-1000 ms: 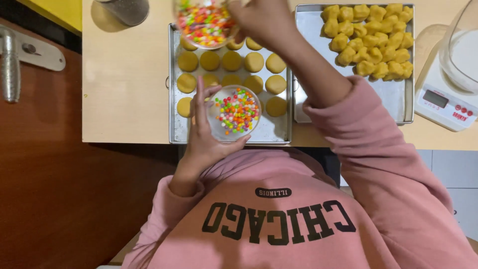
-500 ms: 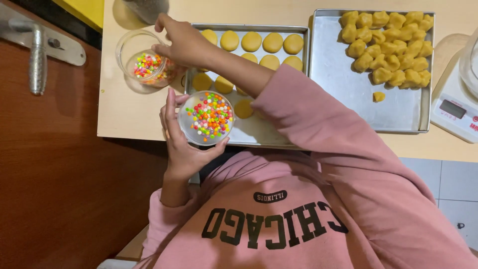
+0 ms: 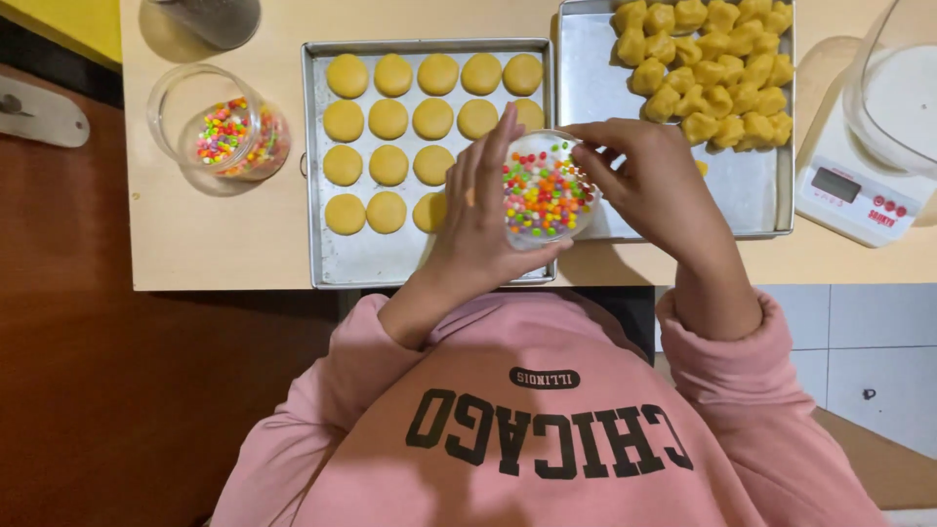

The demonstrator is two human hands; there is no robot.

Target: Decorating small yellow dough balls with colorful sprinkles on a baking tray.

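Two hands are occupied: a small clear bowl of coloured candy beads (image 3: 545,191) is cupped by the left hand (image 3: 480,220) above the metal baking tray's (image 3: 322,268) near right corner, while its rim is pinched by the right hand (image 3: 644,181).

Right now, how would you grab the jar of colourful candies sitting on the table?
Grip the clear candy jar around its round side wall, reaching down from above. It stands upright and open-topped, with bare table around it, so fingers can wrap it. Keep it level; the candies inside could spill.
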